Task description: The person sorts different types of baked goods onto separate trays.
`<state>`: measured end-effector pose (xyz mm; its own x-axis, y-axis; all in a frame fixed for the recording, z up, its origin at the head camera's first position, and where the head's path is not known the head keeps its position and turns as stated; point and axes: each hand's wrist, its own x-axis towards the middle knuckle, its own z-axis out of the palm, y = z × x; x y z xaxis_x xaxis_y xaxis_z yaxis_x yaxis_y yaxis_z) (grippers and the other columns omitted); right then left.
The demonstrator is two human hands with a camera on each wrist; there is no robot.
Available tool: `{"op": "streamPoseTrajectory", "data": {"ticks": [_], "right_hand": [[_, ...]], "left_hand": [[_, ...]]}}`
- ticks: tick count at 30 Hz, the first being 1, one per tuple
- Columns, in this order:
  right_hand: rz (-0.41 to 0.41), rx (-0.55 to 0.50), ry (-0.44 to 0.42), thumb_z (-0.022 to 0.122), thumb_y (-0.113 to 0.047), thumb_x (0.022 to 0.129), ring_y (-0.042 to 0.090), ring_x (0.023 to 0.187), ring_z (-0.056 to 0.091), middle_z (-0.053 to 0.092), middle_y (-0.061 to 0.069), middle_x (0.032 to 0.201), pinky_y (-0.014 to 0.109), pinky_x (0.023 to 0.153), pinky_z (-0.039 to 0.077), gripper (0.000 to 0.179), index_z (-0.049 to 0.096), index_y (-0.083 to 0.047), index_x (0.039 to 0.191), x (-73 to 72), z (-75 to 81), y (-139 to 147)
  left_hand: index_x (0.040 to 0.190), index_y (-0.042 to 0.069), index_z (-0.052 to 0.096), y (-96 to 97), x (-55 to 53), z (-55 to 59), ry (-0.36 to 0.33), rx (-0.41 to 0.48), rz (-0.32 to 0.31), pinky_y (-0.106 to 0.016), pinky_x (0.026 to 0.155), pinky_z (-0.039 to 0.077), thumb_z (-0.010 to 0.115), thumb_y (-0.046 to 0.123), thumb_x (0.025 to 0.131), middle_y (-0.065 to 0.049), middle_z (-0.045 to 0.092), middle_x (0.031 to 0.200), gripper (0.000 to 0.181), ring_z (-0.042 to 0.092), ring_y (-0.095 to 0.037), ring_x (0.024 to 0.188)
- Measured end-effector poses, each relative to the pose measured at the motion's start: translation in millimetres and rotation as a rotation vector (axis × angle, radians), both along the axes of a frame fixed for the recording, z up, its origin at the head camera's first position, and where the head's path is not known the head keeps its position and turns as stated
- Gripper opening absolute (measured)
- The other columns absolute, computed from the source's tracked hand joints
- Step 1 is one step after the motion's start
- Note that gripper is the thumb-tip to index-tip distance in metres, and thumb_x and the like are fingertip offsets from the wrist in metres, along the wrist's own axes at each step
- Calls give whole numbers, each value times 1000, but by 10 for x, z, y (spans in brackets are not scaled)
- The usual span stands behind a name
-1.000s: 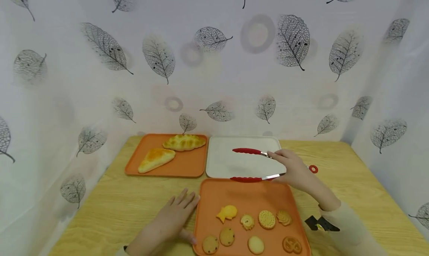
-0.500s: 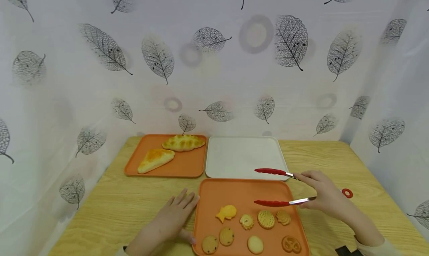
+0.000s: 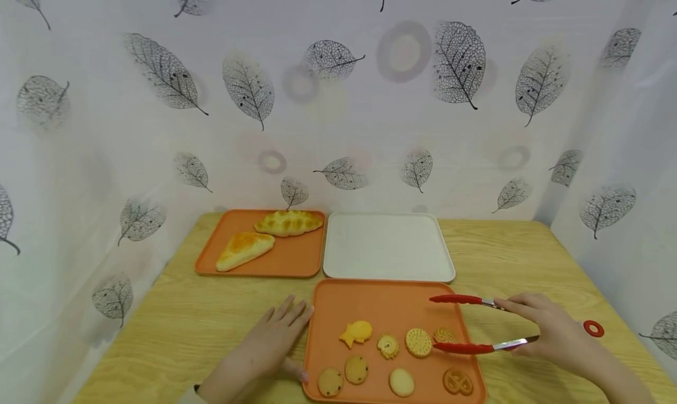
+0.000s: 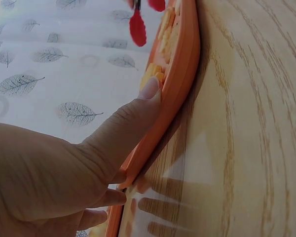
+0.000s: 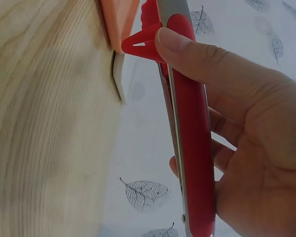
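My right hand (image 3: 550, 336) grips a pair of red-tipped tongs (image 3: 462, 349) whose arms are spread, with nothing between the tips. The tongs hover over the right side of an orange tray (image 3: 381, 304); the nearer tip is close to a swirl cookie (image 3: 443, 334). In the right wrist view, the thumb presses the red handle (image 5: 195, 148). My left hand (image 3: 264, 351) lies at the tray's left edge with fingers spread; in the left wrist view its thumb (image 4: 128, 123) touches the rim. The tray holds several cookies, including a fish-shaped one (image 3: 357, 332) and a pretzel (image 3: 457, 381).
Behind, on the left, another orange tray (image 3: 296, 263) carries a triangular bread (image 3: 245, 251) and a long braided bread (image 3: 289, 223). Beside it sits a bare white tray (image 3: 388, 245). A leaf-print curtain (image 3: 338, 110) surrounds the wooden table (image 3: 169, 327).
My right hand has drawn the tongs from above the white tray toward me and rightward, to the cookie tray's right side. The left hand stays at the tray edge.
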<state>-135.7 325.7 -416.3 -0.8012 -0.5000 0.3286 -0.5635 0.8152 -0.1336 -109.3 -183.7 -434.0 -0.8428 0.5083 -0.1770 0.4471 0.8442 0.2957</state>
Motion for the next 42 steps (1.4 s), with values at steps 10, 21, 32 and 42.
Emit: {"op": "streamPoseTrajectory", "data": {"ticks": [10, 21, 32, 42], "right_hand": [[55, 14, -40, 93, -35, 44, -1, 89, 51, 63, -12, 99, 23, 67, 49, 75, 72, -24, 115, 17, -53, 109], [86, -4, -105, 91, -35, 52, -4, 86, 50, 63, -11, 96, 21, 63, 48, 61, 74, -22, 110, -10, -57, 109], [102, -39, -124, 91, -34, 53, -4, 85, 51, 64, -6, 96, 22, 62, 49, 61, 73, -19, 110, -140, -21, 61], [111, -59, -104, 91, -25, 55, -1, 82, 52, 64, -3, 96, 24, 60, 47, 61, 73, -11, 111, -383, 111, -36]], "left_hand": [[154, 6, 26, 3, -10, 5, -26, 6, 16, -69, 111, 25, 65, 76, 63, -20, 26, 159, 121, 15, -44, 149], [154, 7, 26, 20, -10, 5, -27, -9, 14, -68, 111, 26, 65, 76, 63, -20, 26, 159, 121, 16, -43, 149], [154, 6, 27, 15, 0, 17, -32, 6, 17, -68, 111, 26, 66, 75, 62, -20, 27, 159, 121, 16, -43, 149], [154, 8, 26, 15, -8, 32, -52, -12, 19, -66, 112, 26, 66, 75, 62, -18, 25, 160, 121, 15, -41, 150]]}}
